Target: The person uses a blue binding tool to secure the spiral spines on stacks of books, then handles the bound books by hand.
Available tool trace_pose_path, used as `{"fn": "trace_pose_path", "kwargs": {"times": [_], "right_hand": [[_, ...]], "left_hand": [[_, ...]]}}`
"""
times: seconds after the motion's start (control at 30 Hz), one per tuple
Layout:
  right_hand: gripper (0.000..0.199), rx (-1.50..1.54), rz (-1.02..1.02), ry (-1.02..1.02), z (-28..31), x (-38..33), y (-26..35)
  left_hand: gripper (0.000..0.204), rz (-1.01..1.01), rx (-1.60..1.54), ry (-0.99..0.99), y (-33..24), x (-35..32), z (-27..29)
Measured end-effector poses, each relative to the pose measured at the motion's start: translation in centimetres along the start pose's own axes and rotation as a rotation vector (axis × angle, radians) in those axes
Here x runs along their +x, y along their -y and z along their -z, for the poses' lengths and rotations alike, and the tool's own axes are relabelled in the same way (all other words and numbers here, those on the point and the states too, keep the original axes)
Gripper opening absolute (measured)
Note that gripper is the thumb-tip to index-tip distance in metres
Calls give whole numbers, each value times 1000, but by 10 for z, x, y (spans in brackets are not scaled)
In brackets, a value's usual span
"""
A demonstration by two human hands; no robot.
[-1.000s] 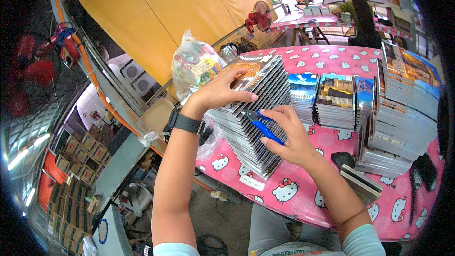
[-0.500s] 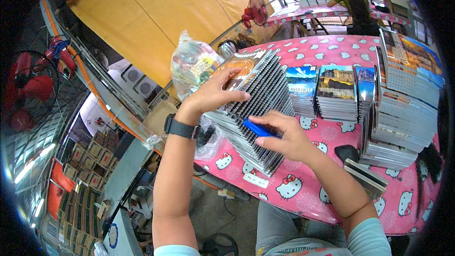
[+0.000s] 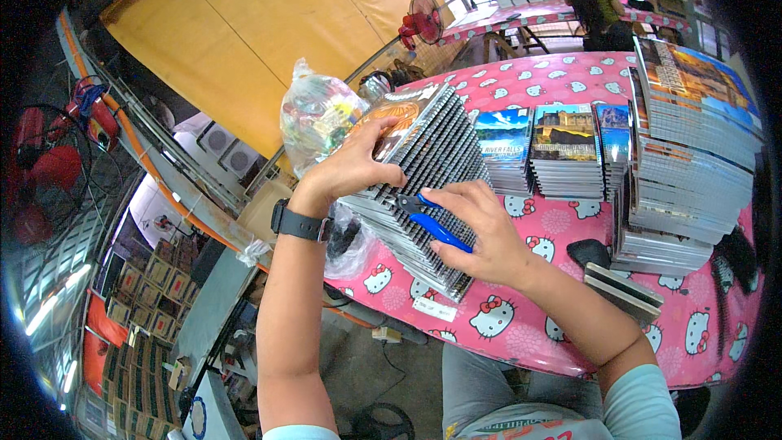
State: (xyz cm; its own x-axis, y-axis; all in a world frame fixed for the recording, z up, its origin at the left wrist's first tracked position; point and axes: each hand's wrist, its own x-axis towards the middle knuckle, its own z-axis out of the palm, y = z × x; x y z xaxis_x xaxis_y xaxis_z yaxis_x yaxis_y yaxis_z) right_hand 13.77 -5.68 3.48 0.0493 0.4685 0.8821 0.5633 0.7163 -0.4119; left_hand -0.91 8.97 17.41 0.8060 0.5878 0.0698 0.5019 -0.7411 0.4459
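Left hand [image 3: 354,167] laid on top of a tilted stack of spiral-bound booklets [image 3: 423,187], fingers spread and curled over the upper cover, gripping the top of the stack and steadying it; black watch [image 3: 300,224] on that wrist. Right hand [image 3: 481,232] closed around blue-handled pliers [image 3: 428,220], handles tucked in the palm, dark jaws pointing left and touching the wire binding along the stack's lower edge. Stack leaning on the near left part of a pink table [image 3: 570,277] covered in a cartoon-cat print, spines fanned toward the wearer. Just behind the left hand, a clear plastic bag [image 3: 314,114] stuffed with small colourful items, touching or nearly touching the stack's far end; cannot tell which. Right of the stack, three lower piles of picture booklets [image 3: 558,151] side by side, landscape photos on the covers. Farther right, a taller pile [image 3: 692,138] near the table's edge. Near the right forearm, a small dark object [image 3: 588,253] and two thin booklets [image 3: 623,292] lying flat. Beyond the table, a red fan [image 3: 423,18] and a yellow wall [image 3: 244,33]. Lower left, stacked boxes [image 3: 130,318] on the floor.
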Motion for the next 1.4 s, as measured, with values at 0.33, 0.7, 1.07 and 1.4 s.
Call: {"fn": "trace_pose_path", "kwargs": {"times": [0.33,0.7,1.07,1.4], "right_hand": [[37,1168,-756,431,3,1,-5],[57,-129,-5,-2,-8,-18,-2],[58,-76,27,-47,-11,-15,0],[48,511,-366,169,-8,-19,1]], "left_hand": [[86,12,25,-6,-10,-4,-1],[99,-30,150,-70,-6,0,-3],[98,-16,142,-78,-4,-1,-2],[98,-21,155,-80,-9,-2,-3]]}}
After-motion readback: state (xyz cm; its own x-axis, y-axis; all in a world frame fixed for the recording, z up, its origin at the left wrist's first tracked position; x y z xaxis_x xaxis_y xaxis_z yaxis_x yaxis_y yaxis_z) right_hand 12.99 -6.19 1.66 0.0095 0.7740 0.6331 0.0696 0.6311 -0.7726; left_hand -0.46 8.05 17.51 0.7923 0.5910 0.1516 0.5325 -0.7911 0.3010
